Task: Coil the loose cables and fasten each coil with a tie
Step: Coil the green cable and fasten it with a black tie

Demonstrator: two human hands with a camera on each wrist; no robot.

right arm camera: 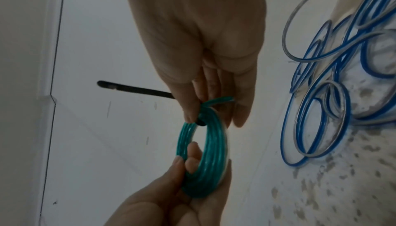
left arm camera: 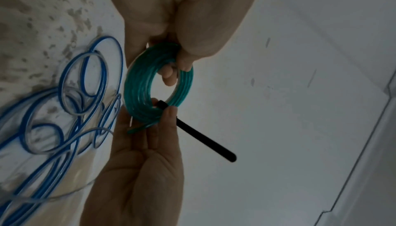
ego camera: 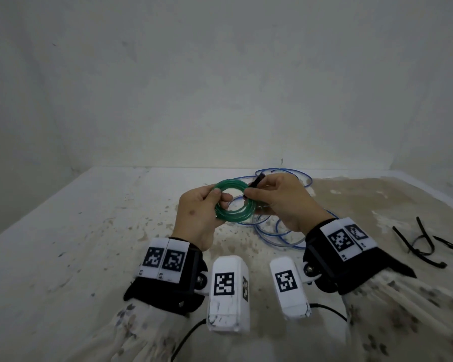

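A green cable coil [ego camera: 233, 216] [left arm camera: 137, 84] [right arm camera: 212, 145] is held up above the table between both hands. My left hand [ego camera: 219, 195] [left arm camera: 177, 63] [right arm camera: 188, 162] grips its left side, thumb on the outside and fingers through the ring. My right hand [ego camera: 249, 195] [left arm camera: 165, 111] [right arm camera: 197, 116] pinches a black tie [ego camera: 256, 182] [left arm camera: 203, 138] [right arm camera: 137, 89] against the coil's right side. The tie's long end sticks out free, away from the coil. The green cable's loose end pokes out by my right fingers.
A loose blue and clear cable [ego camera: 280, 231] [left arm camera: 70, 111] [right arm camera: 321, 111] sprawls in loops on the stained white table [ego camera: 89, 231], under and behind the hands. Several spare black ties [ego camera: 424, 244] lie at the right. A white wall stands close behind.
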